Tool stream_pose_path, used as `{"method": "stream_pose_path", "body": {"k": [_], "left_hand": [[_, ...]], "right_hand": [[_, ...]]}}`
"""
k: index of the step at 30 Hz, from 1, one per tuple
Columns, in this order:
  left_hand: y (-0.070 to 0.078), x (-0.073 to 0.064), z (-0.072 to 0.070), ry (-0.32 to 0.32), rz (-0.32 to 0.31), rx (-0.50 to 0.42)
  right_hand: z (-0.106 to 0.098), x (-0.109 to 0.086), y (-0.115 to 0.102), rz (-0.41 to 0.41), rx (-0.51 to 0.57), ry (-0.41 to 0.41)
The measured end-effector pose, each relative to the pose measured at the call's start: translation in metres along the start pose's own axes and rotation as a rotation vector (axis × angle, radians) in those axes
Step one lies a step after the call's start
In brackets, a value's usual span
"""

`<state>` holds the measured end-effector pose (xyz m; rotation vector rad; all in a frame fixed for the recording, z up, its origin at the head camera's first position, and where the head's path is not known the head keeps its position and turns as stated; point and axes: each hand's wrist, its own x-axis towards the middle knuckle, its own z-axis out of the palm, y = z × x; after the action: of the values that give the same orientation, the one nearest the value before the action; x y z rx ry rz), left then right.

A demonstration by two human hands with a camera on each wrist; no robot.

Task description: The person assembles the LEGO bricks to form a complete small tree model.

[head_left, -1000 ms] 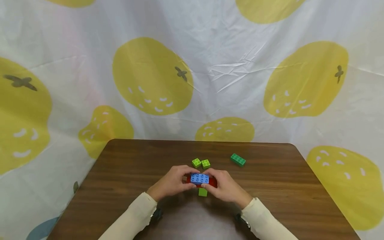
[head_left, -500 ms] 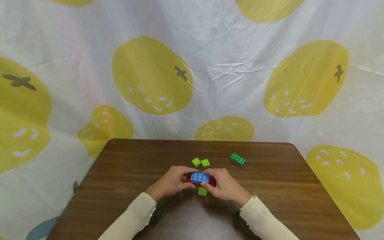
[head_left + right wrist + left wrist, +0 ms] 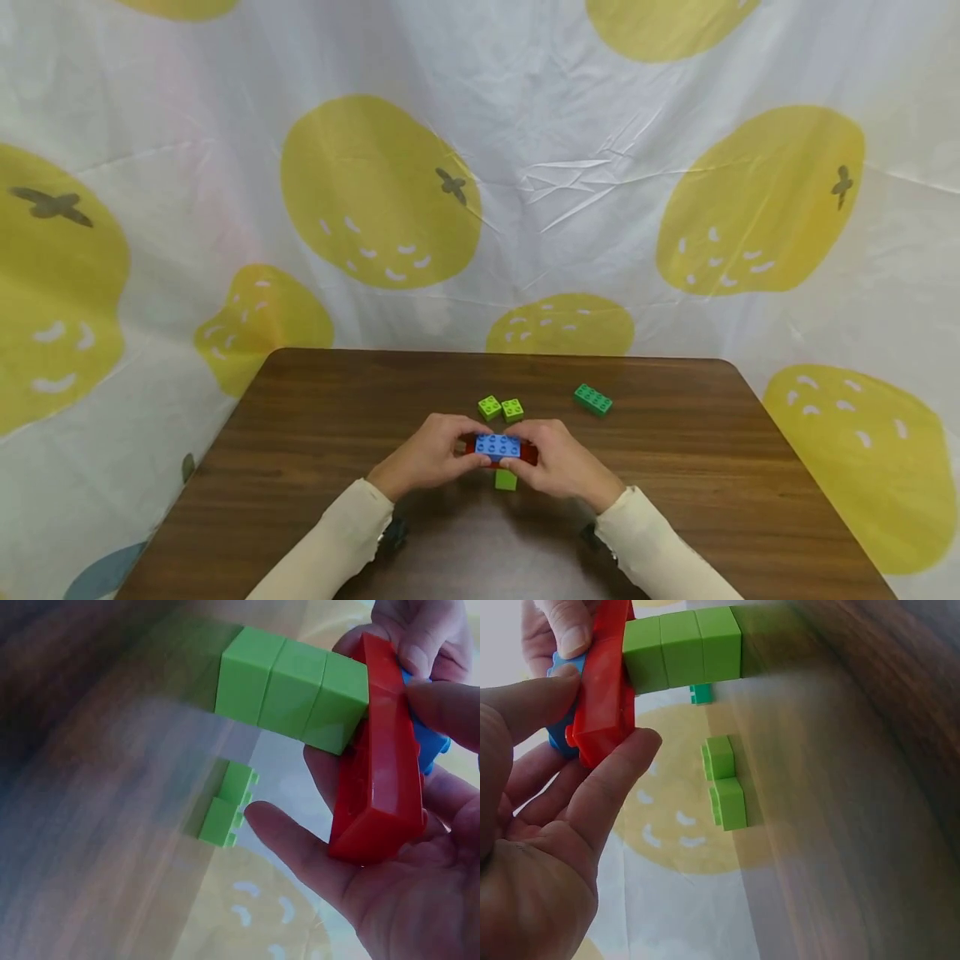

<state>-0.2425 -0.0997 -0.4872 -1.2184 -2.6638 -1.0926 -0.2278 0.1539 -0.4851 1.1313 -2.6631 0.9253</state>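
A blue toy brick [image 3: 498, 445] sits studs-up on a longer red brick [image 3: 394, 772], which rests across the top of a column of three lime-green bricks [image 3: 682, 649] standing on the table. From the left, my left hand [image 3: 429, 454] pinches the blue brick, thumb at its near side and fingers at the far side. My right hand [image 3: 562, 462] does likewise from the right. In both wrist views the thumbs lie against the blue brick, and fingers reach around the red one's ends. The head view shows only the column's lowest near part.
Two small lime-green bricks [image 3: 500, 408] lie side by side behind the hands. Farther right is a dark green brick [image 3: 593, 399]. The brown wooden table [image 3: 337, 400] ends at a fruit-patterned cloth [image 3: 525, 233].
Both hands keep their places around the blue brick. The left thumb has shifted slightly right along the near side. The loose bricks have not moved.
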Motion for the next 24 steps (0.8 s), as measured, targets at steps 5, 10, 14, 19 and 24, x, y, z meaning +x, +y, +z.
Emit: {"method": "stream_pose_path", "body": {"k": [5,10,14,19,24], "left_hand": [[0.000,0.002,-0.003,-0.006,-0.016,0.035],[0.000,0.003,-0.004,-0.031,-0.059,0.010],[0.000,0.003,-0.006,-0.040,-0.076,0.000],[0.001,0.004,-0.007,-0.049,-0.091,-0.005],[0.001,0.004,-0.005,-0.065,-0.090,0.006]], "right_hand": [[0.000,0.003,0.001,0.015,0.007,-0.018],[-0.001,0.005,0.002,0.059,0.034,-0.044],[-0.003,0.007,0.003,0.082,0.053,-0.081],[-0.009,0.008,0.005,0.114,0.050,-0.117],[-0.012,0.006,0.009,0.144,0.091,-0.114]]}}
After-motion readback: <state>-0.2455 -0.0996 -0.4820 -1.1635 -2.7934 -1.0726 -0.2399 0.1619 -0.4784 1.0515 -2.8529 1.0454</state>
